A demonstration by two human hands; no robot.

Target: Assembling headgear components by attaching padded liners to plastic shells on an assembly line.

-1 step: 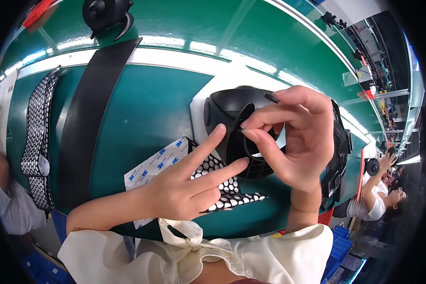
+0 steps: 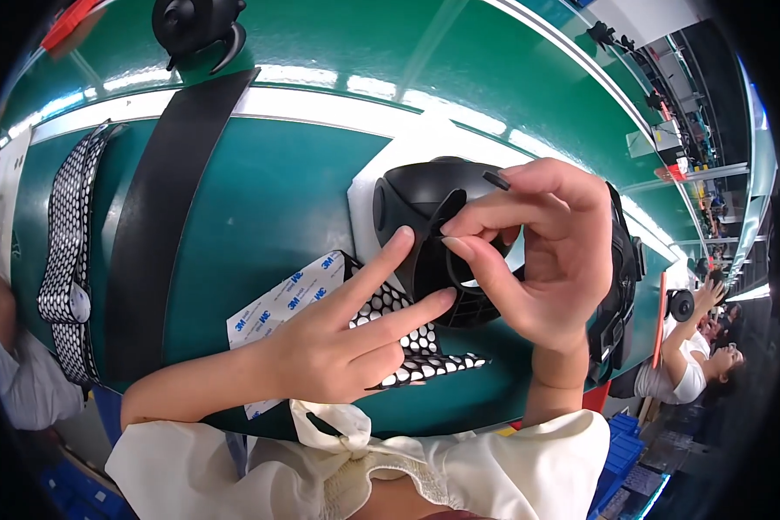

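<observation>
A black, rounded, helmet-like shell [image 2: 420, 186] with a slatted opening sits before me, largely covered by my hands. My left hand [image 2: 338, 342] reaches over from the left; its index and middle fingers are stretched apart, their tips against the shell's near side, while the other fingers curl below. Thumb and index finger of my right hand [image 2: 555, 251] are pinched on a thin, curved black strip [image 2: 442, 217] at the shell's opening. A small dark piece [image 2: 497, 179] lies at another right fingertip. Beneath my left hand is a dotted black-and-white sheet [image 2: 420, 340] with printed white backing paper [image 2: 273, 312].
A wide black strip [image 2: 169, 191] and a long dotted strip [image 2: 65, 234] lie on the green table [image 2: 260, 199] at left. Another black shell [image 2: 195, 30] stands beyond. Black strapped gear [image 2: 620, 295] is right of my hand. A co-worker [image 2: 685, 373] is at far right.
</observation>
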